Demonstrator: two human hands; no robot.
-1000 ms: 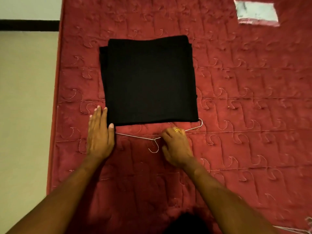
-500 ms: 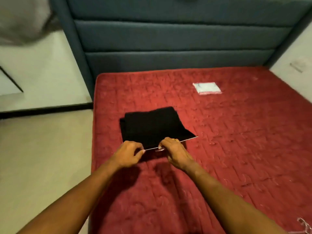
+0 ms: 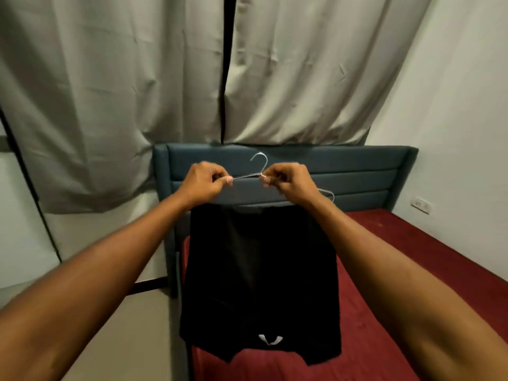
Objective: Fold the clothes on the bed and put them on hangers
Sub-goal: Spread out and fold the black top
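Left hand [image 3: 204, 182] and right hand [image 3: 288, 185], fingers curled, each pinch the wire hanger [image 3: 247, 175] beside its hook. Black garment [image 3: 258, 284] hangs from it above the bed [image 3: 390, 292]; white mark [image 3: 270, 339] near hem, not readable.

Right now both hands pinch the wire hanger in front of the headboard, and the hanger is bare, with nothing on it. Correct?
Not bare: the head view shows a black garment hanging from the wire hanger. The left hand and right hand do both pinch it in front of the headboard.
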